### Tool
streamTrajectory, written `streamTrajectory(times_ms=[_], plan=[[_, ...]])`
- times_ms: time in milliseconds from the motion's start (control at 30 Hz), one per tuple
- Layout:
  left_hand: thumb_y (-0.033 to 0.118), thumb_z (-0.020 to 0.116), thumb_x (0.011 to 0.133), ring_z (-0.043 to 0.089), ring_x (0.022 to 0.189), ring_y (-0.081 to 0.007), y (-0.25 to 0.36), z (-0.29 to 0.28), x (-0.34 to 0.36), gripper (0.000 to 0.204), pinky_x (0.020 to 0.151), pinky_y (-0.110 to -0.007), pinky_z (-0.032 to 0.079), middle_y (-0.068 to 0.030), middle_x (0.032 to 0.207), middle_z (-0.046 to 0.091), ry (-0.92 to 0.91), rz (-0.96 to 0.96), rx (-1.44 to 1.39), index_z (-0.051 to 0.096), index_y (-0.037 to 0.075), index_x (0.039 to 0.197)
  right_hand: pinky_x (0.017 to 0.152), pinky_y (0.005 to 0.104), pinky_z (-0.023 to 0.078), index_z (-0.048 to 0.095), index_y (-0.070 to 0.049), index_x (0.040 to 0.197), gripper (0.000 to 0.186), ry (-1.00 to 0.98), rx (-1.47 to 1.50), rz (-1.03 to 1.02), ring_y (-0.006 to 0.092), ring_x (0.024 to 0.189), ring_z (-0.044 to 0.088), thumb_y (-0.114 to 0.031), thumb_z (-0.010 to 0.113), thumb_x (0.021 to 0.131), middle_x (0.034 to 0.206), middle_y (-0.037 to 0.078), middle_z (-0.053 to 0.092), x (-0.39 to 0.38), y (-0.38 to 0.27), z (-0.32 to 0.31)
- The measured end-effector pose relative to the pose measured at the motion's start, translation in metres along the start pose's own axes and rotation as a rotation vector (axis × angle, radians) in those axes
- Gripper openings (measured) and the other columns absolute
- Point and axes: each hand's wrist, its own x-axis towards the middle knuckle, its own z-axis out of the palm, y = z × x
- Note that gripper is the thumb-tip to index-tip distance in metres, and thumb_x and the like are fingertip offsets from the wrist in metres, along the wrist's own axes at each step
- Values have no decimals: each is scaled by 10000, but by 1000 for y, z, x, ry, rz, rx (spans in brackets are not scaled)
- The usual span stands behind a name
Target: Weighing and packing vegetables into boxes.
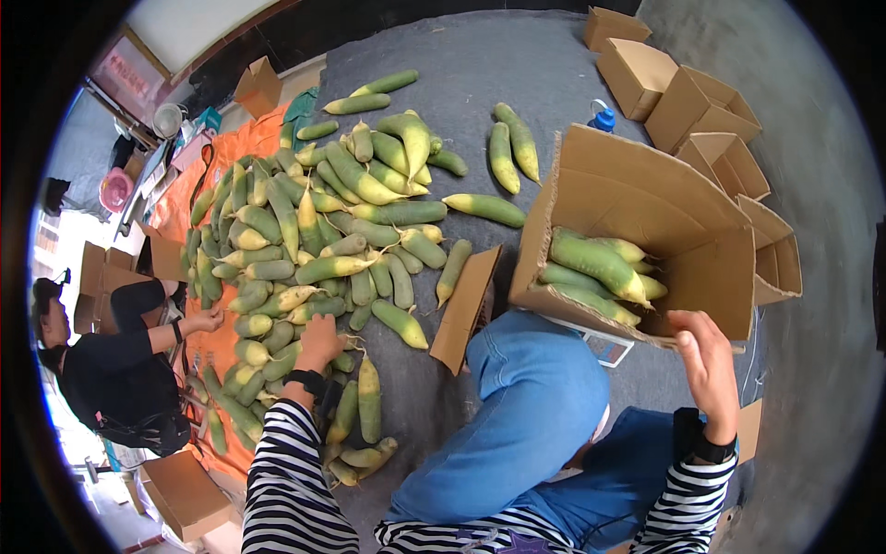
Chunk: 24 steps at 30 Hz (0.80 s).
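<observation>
My left hand (319, 343) reaches into a large heap of green radishes (318, 222) with pale yellow ends. Its fingers curl round a radish there, mostly hidden by the hand; thin root hairs show beside the fingers. At the near right corner of an open cardboard box (683, 208), my right hand (706, 369) is held up with fingers apart, holding nothing. Inside that box several green radishes (595, 263) lie together toward the left. The box rests tilted on what looks like a white scale (604, 349), mostly hidden beneath it.
Several empty cardboard boxes (706, 111) stand along the right wall. A blue bottle (604, 119) is behind the filled box. Loose radishes (512, 152) lie on the grey floor covering. At the left, another person (120, 369) sits by an orange sheet (208, 166).
</observation>
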Motion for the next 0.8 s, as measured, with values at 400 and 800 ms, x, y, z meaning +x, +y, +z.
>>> streamTrajectory(times_ms=[400,800], plan=[[91,469,961,423,1386,-344,-44,10,164,548,1056,-568,408,-146,1496,464,162,-2,194,382,104,1502,738,297,537,646,43,1141,242,88,46,191,181,817,660,-59,618,923,933,121,652,15,-4,9],[198,817,670,616,886,-334,-27,40,69,580,774,-426,513,-175,993,623,318,108,-499,534,21,1143,745,365,564,670,-6,1107,289,105,-53,128,280,846,708,-242,685,940,943,153,691,13,3,13]])
